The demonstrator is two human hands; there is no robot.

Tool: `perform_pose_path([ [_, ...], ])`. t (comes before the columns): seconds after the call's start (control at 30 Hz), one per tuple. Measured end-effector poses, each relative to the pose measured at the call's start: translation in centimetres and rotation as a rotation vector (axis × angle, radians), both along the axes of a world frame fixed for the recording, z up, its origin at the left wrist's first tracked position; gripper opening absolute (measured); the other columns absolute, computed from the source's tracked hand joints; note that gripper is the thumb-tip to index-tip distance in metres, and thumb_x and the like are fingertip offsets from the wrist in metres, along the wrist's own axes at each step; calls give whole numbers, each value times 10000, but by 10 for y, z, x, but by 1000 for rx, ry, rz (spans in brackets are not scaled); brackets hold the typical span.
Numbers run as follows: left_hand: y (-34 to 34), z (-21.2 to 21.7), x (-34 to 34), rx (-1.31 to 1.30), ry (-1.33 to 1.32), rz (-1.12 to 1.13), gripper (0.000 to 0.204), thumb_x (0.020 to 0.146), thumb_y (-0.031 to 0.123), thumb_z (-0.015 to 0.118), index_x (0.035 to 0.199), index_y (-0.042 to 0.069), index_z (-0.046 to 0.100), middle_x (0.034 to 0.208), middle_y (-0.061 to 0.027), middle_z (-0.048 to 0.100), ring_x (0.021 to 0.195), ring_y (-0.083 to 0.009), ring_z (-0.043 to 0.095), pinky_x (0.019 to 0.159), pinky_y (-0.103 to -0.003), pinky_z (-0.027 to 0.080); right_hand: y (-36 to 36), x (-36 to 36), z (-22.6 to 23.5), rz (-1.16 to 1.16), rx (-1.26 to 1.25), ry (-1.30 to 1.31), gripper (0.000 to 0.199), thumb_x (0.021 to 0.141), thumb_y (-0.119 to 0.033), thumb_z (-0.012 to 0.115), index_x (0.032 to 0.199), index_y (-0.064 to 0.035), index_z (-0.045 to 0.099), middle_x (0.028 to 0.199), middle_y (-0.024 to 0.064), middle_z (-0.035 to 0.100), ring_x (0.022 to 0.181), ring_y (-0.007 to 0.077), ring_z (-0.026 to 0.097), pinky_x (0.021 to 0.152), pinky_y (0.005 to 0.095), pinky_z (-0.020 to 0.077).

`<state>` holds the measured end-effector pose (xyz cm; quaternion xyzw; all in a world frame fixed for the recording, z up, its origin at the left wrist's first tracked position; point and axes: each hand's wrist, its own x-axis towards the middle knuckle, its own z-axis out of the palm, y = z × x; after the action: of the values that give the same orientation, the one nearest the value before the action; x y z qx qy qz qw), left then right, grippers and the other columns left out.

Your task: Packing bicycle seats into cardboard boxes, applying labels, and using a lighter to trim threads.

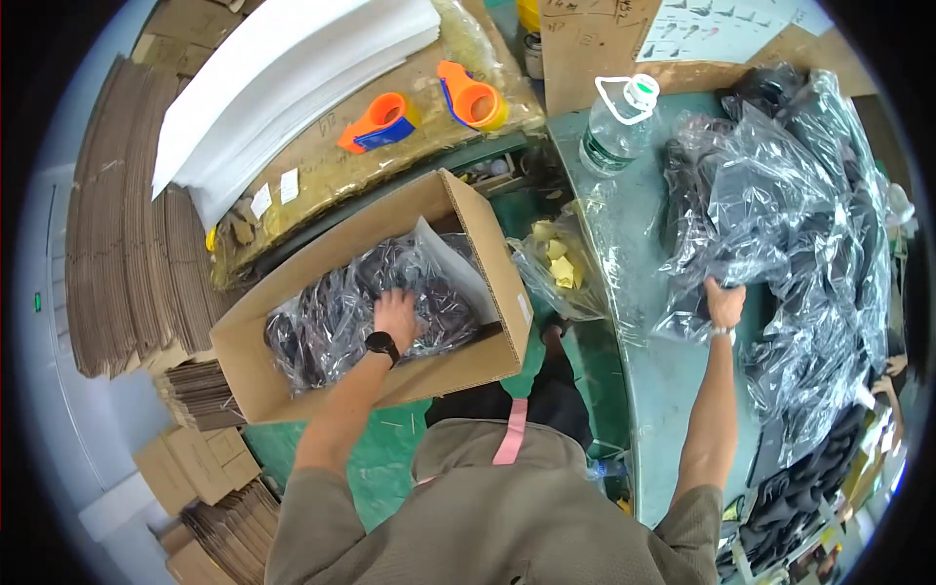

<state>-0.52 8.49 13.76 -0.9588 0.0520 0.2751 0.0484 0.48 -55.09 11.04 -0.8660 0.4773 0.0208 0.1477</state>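
Observation:
My left hand (395, 314) presses palm-down on clear plastic bags of dark items (331, 317) packed inside an open cardboard box (487, 249) on the floor at my left. A black watch sits on that wrist. My right hand (724, 300) reaches onto the green table (648, 370) and grips the edge of a clear plastic bag (717, 258) with dark contents, at the near side of a large pile of similar bags (809, 224).
Two orange tape dispensers (378, 123) (470, 96) lie on a wrapped board with white foam sheets (283, 68). A water bottle (616, 127) stands on the table. A bag of yellow pieces (561, 265) hangs by the table edge. Flat cardboard stacks (127, 224) line the left.

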Motion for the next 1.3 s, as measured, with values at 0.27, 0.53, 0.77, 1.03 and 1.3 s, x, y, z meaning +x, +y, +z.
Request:
perform_pose_path([
  [0.27, 3, -3, -12, -97, 39, 58, 812, 724, 241, 695, 1442, 133, 332, 1365, -185, 446, 1182, -396, 480, 965, -525, 418, 38, -83, 5, 205, 397, 113, 694, 624, -391, 713, 1084, 101, 545, 1009, 296, 619, 928, 404, 587, 874, 434, 442],
  [0.53, -53, 179, -7, -1355, -2, 205, 679, 820, 325, 733, 1349, 10, 447, 1317, -177, 528, 1231, -296, 506, 1032, -387, 411, 52, -129, 75, 78, 1750, -615, 323, 717, -82, 634, 1034, -37, 592, 917, 29, 614, 910, 135, 561, 818, 282, 437],
  [0.77, -9, 135, -26, -1734, 257, 571, 537, 776, 196, 727, 1236, 7, 527, 1030, -32, 635, 932, -120, 563, 878, -307, 463, 398, 43, 230, 525, 1640, -220, 526, 797, -253, 656, 1235, 6, 521, 1100, 107, 628, 1040, 211, 588, 938, 333, 454],
  [1.03, 100, 126, 5, -1302, -239, -2, 454, 620, 237, 711, 1032, 52, 662, 974, -173, 669, 893, -356, 637, 796, -411, 518, 490, 34, 275, 1905, 117, -128, 973, 692, -394, 806, 1414, 18, 300, 1373, 222, 431, 1303, 365, 405, 1087, 470, 312],
  [1.3, 88, 48, 6, -1325, -312, 154, 442, 699, 333, 712, 1032, 46, 661, 913, -162, 685, 856, -346, 653, 787, -402, 524, 488, 21, 197, 1573, 582, 712, 871, 633, -316, 804, 1322, 21, 391, 1126, 236, 599, 1038, 396, 602, 910, 419, 479],
])
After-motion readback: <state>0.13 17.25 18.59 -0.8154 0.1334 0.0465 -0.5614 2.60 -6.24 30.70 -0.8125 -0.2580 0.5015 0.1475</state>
